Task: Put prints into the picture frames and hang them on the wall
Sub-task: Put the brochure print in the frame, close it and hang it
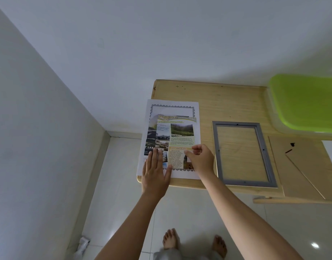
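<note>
Left hand flat on prints, right hand pinching top print; empty gray frame beside on wooden surface.

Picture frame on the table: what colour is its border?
Grey. The picture frame lies beside the prints; the head view shows it best.

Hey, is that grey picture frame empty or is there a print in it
Empty: wood grain of the table shows through the grey frame, and its backing board lies separately beside it.
</note>
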Motion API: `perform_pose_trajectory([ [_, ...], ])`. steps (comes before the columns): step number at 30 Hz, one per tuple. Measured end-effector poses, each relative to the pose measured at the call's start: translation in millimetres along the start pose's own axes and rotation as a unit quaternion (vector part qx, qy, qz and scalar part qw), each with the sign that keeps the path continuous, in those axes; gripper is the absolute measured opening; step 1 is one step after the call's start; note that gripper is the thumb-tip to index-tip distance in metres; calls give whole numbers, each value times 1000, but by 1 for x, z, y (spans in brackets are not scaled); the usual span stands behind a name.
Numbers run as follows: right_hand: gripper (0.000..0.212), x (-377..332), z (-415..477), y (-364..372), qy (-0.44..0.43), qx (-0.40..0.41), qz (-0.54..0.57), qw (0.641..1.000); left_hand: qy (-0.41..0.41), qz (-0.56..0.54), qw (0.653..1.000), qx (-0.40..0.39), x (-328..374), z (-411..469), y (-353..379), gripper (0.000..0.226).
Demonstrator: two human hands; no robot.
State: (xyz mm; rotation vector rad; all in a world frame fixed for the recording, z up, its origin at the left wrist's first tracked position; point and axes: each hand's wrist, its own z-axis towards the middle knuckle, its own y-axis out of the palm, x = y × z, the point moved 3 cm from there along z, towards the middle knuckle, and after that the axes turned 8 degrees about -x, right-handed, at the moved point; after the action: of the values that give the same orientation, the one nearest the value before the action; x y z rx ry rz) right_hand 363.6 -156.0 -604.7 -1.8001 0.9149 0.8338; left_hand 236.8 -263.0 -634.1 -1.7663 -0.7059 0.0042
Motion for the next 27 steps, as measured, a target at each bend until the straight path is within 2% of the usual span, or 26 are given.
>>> perform_pose_trajectory([
  [3,45,-1,-5,3,-24,8,-94,995,-3,-2,1000,-3,1,-1,-1,70],
  [6,60,5,-14,9,-53,12,-211,976,-3,9,1000,-1,1,0,-1,68],
  [8,68,11,-21,17,-60,3,-240,969,-1,12,1000,0,0,0,-2,71],
  [13,68,14,-32,27,-83,12,-214,973,9,15,1000,-4,0,2,0,81],
  [17,61,13,-33,24,-99,20,-188,977,6,20,1000,-6,-1,3,0,70],
  [21,57,15,-32,23,-103,18,-165,981,2,22,1000,-8,2,2,0,69],
  [27,49,6,-34,23,-121,21,-65,990,5,22,1000,-7,1,2,1,63],
])
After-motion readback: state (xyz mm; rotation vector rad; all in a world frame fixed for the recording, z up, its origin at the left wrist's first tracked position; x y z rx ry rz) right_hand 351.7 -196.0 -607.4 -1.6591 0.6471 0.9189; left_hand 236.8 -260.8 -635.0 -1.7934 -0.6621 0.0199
